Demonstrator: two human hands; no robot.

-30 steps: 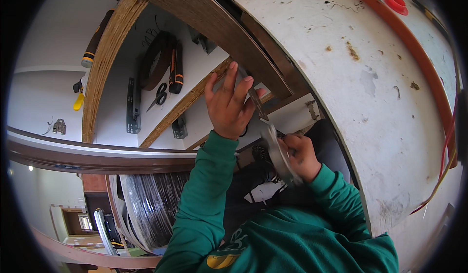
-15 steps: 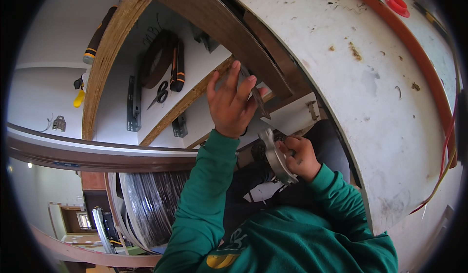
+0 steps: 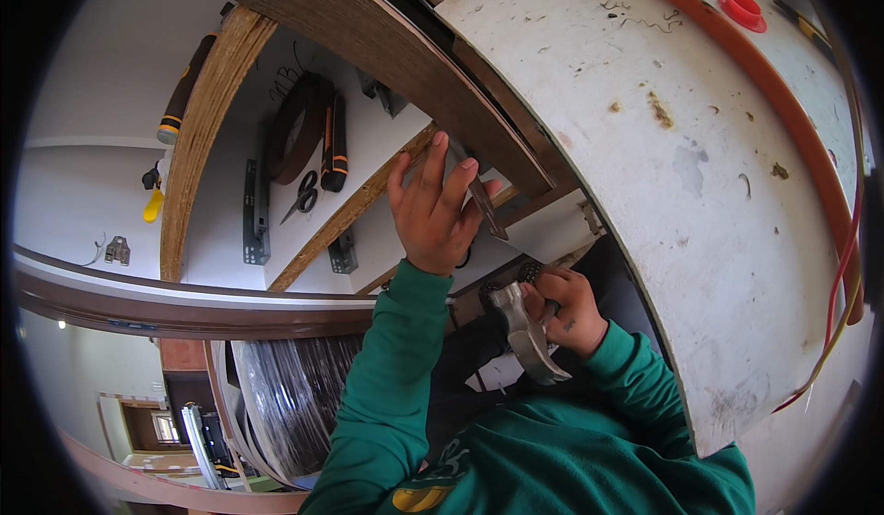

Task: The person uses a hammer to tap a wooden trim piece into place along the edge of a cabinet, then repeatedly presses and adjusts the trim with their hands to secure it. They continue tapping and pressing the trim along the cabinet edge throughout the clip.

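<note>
My left hand (image 3: 433, 204) is raised against the brown edge board (image 3: 433, 73) of a cabinet, its outer fingers spread. Between its index finger and thumb is a narrow flat metal bar (image 3: 486, 206), possibly a chisel; its upper end is hidden by the fingers. Lower and to the right, my right hand (image 3: 569, 312) is closed around the handle of a claw hammer (image 3: 525, 333). The metal head hangs with its curved claw toward my lap, apart from the bar. Most of the handle is covered by my fingers.
Inside the cabinet lie scissors (image 3: 302, 198), a black-and-orange tool (image 3: 334, 147), a brown tape roll (image 3: 299, 133) and metal drawer runners (image 3: 255, 211). A white board (image 3: 645, 147) with debris stands close on my right. A plastic-wrapped roll (image 3: 295, 395) is at lower left.
The hammer in my right hand has swung lower, its claw now pointing more downward. My left hand keeps its place on the bar while the view has shifted slightly.
</note>
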